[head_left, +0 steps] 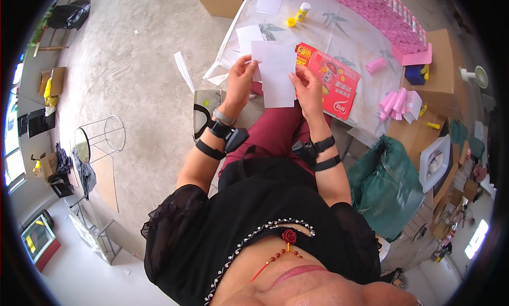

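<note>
In front of me I hold a white sheet of paper [278, 78] upright between both hands. My left hand [241, 79] pinches its left edge, thumb in front. My right hand [308, 88] grips the right edge lower down, fingers curled behind it. Whether it is one sheet or two laid together, I cannot tell. Just right of it a red printed piece of cardboard [336, 86] lies on the table. Beyond are a glue stick [303, 12] with its yellow cap [290, 23] off beside it, and loose white papers [247, 34].
The table [339, 38] has a pale leaf-patterned cover. Pink rolls [371, 11] are stacked at its far right, with several loose pink rolls [393, 104] nearer. A green sack [384, 189] stands right of my legs. On the floor are a bin [207, 112] and a wire frame [106, 139].
</note>
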`<state>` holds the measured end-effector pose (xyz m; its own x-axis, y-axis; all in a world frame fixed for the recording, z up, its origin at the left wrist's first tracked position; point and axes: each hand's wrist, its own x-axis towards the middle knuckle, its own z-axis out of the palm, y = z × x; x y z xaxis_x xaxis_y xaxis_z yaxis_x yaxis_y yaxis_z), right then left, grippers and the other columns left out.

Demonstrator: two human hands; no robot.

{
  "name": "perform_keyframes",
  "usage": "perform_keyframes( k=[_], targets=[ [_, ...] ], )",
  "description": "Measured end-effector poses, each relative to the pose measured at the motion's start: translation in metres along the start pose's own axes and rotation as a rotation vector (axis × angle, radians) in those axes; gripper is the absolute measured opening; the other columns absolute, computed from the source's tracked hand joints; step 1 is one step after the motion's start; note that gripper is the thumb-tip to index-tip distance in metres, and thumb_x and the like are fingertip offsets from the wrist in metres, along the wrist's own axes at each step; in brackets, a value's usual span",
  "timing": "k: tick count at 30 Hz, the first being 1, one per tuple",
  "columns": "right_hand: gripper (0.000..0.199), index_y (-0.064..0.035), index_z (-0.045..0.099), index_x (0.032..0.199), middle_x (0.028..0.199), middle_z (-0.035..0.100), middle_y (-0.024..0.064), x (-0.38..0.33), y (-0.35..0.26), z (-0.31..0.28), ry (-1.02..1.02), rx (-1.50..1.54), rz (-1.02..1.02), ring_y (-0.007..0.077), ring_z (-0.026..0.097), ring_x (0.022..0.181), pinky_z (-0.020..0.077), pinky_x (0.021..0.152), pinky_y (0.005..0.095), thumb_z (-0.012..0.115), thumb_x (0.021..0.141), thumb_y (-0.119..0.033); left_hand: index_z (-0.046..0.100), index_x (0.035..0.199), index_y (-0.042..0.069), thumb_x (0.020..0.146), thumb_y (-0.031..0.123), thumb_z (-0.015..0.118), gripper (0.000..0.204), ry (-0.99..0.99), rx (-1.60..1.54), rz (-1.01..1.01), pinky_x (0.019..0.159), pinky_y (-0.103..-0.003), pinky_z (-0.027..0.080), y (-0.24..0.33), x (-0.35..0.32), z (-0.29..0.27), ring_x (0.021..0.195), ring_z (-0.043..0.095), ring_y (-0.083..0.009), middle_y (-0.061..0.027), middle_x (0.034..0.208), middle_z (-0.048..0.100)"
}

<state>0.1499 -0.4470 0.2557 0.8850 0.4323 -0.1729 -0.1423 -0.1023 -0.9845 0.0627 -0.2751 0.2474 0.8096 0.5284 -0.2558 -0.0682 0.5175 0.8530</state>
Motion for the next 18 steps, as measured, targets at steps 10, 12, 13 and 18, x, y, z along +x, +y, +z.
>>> perform_keyframes(
  k=[10,12,13,18],
  targets=[
    [0.023,-0.0008,0.064,0.115,0.092,0.069,0.0059,-0.067,-0.046,-0.028,0.175,-0.255,-0.149,0.012,0.066,0.086,0.055,0.07,0.0267,0.068,0.092,-0.003,0.059,0.115,0.008,0.102,0.014,0.054,0.016,-0.1,-0.292,-0.177,0.068,-0.03,0.054,-0.003,-0.05,0.048,0.083,0.067,-0.0115,-0.0016,0.102,0.069],
    [0.023,-0.0008,0.064,0.115,0.093,0.069,0.0061,-0.074,-0.045,-0.035,0.195,-0.257,-0.169,0.0118,0.066,0.085,0.0549,0.069,0.0264,0.067,0.092,-0.003,0.06,0.114,0.008,0.102,0.016,0.055,0.015,-0.094,-0.271,-0.185,0.071,-0.03,0.055,-0.004,-0.057,0.059,0.085,0.068,-0.0117,-0.0013,0.103,0.069],
    [0.023,-0.0008,0.064,0.115,0.094,0.069,0.0063,-0.077,-0.045,-0.039,0.21,-0.26,-0.19,0.0117,0.066,0.085,0.0548,0.068,0.026,0.067,0.092,-0.003,0.061,0.113,0.009,0.102,0.017,0.056,0.014,-0.085,-0.251,-0.19,0.074,-0.03,0.056,-0.005,-0.06,0.065,0.087,0.068,-0.0119,-0.001,0.103,0.069],
    [0.023,-0.0004,0.065,0.115,0.095,0.068,0.0057,-0.087,-0.047,-0.052,0.252,-0.239,-0.194,0.0106,0.064,0.085,0.0546,0.068,0.0247,0.067,0.092,-0.003,0.065,0.111,0.01,0.103,0.021,0.059,0.015,-0.129,-0.281,-0.213,0.077,-0.03,0.056,-0.017,-0.069,0.078,0.09,0.069,-0.0123,-0.0008,0.103,0.07]
  ],
)
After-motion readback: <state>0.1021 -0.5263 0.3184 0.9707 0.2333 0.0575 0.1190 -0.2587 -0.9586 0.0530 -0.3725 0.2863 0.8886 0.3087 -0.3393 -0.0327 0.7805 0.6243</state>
